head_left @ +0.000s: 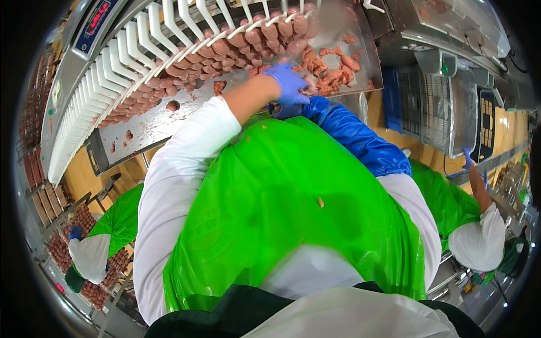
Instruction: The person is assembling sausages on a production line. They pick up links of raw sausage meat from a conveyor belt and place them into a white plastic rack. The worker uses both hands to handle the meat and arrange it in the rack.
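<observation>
My left hand (pixel 286 83), in a purple glove, reaches over the near edge of a metal tray (pixel 146 125). Its fingers look spread, and a pink sausage link (pixel 308 85) lies right against them. A blue plastic sleeve (pixel 360 141) covers my right forearm and runs up to the same spot. The right hand itself is mostly hidden there, beside the left hand, so its fingers cannot be made out. Linked raw sausages (pixel 214 59) hang in loops from a long row of white hooks (pixel 121 70). Loose torn sausage meat (pixel 332 76) lies on the tray to the right of my hands.
A control panel with a red display (pixel 97 25) is at the upper left. Blue and grey crates (pixel 437 101) stand at the right. Co-workers in green aprons are at left (pixel 115 225) and right (pixel 451 197). Sausage racks (pixel 59 248) stand at far left.
</observation>
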`<action>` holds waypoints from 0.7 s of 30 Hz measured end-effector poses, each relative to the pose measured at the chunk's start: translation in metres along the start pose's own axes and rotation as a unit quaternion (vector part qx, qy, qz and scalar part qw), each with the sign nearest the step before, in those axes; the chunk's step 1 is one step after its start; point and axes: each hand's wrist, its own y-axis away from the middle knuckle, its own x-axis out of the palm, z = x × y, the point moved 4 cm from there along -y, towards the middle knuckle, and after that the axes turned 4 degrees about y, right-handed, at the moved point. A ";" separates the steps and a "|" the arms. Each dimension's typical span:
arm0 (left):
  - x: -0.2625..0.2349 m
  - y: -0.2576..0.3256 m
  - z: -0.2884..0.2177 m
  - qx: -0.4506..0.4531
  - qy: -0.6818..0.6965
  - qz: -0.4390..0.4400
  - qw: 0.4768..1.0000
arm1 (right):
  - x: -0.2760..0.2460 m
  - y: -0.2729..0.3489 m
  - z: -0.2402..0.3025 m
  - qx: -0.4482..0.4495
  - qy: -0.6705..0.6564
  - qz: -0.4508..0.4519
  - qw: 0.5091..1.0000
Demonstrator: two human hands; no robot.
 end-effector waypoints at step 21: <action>-0.029 0.004 0.055 -0.126 0.001 0.166 0.978 | -0.172 0.237 -0.108 0.228 -0.170 -0.150 0.947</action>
